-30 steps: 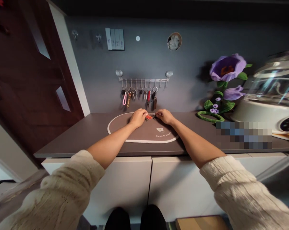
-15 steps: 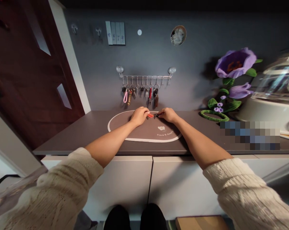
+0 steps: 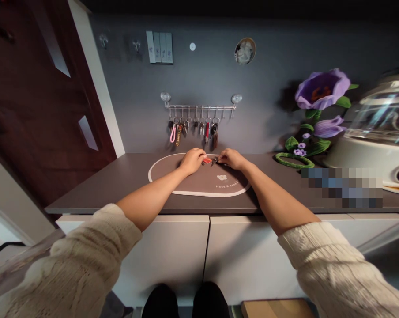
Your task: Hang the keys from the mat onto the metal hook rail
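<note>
Both hands meet over the far part of a brown oval mat with a pale rim. My left hand is closed, its fingertips pinching a small red tag. Just right of the tag lies a dark key, which my right hand pinches between thumb and fingers. Tag and key sit close together; whether a ring joins them is too small to tell. Behind the hands, a clear hook rail on the wall carries several key bunches, among them a pink loop and a red strap.
Purple artificial flowers with a green coiled base stand to the right. Beside them is a white appliance with a clear dome. The counter's front edge runs above white cabinet doors. A dark red door is at left.
My right hand has turned the key slightly, so more of it shows between the hands. My left hand keeps its grip on the red tag. The view has shifted a little.
</note>
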Demonstrator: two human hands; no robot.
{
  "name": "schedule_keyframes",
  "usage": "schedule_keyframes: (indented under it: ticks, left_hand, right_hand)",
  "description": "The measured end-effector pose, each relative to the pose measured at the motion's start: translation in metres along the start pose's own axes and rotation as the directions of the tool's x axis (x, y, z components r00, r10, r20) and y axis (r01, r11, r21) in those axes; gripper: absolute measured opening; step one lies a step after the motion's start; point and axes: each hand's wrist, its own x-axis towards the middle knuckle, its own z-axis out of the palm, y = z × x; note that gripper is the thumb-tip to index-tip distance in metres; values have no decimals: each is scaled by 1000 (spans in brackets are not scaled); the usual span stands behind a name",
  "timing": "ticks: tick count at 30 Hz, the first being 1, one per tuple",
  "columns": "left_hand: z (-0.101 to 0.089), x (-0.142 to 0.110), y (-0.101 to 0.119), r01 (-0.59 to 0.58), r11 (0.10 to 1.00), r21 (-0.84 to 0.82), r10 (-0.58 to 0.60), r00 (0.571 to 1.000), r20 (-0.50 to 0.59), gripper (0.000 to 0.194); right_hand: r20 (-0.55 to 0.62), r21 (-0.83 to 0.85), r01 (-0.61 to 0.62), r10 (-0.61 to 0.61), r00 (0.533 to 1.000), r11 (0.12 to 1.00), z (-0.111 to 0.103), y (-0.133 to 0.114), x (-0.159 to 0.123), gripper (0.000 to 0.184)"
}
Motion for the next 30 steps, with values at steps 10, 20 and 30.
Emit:
schedule_keyframes:
  ticks: [10,20,30]
  left_hand:
    - [2,0,-1,-64,997,-41,64,998,-14,18]
    - [2,1,6,-99,989,-114,94,995,-44,18]
    - [1,3,12,-79,956,-281,46,991,-123,15]
  right_hand:
    - [-35,99,13,-10,999,995,-7,-12,-5,20]
    - [-4,686,-65,93,996,725,-9,-30,-10,16]
    - [-60,938,27,85,995,346,-8,-42,-11,22]
